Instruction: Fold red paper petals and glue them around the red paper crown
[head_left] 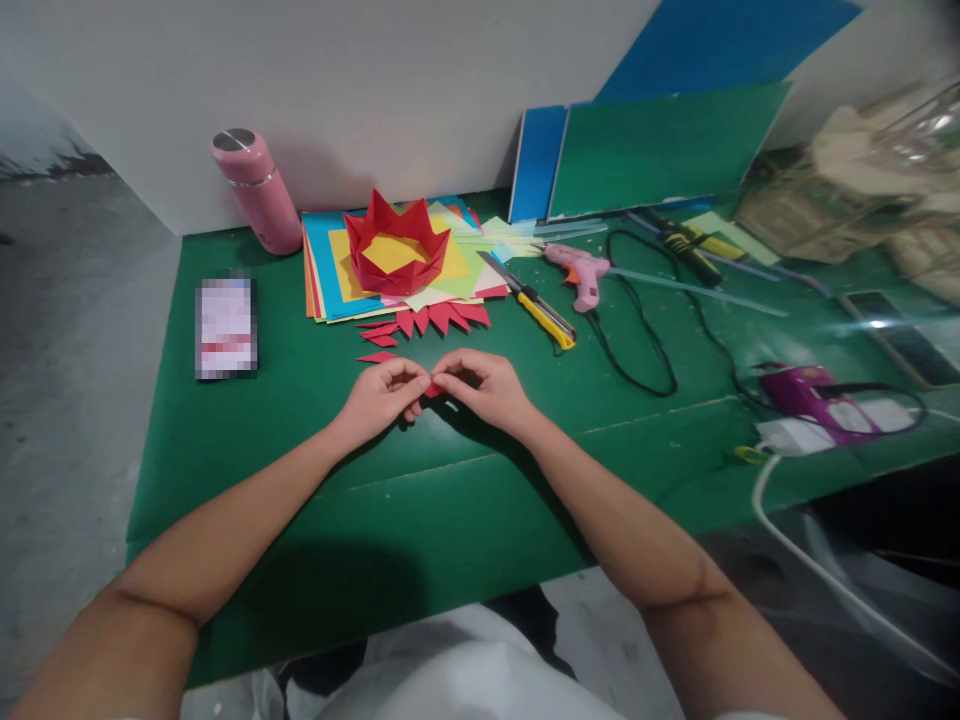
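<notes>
My left hand (384, 395) and my right hand (484, 388) meet over the green table (247, 460), fingers pinched together on a small red paper piece (433, 389) between them. Just beyond my hands lies a row of several folded red paper points (439, 317), with two loose ones (379, 348) to the left. Behind these a red paper crown (395, 252) with a yellow inside sits on a stack of coloured paper sheets (330, 270).
A pink bottle (259, 190) stands at the back left, a phone (226, 327) lies left. A yellow utility knife (536, 305), a pink glue gun (581, 272) with black cable, a purple tool (814, 395), and blue and green boards (660, 150) are to the right.
</notes>
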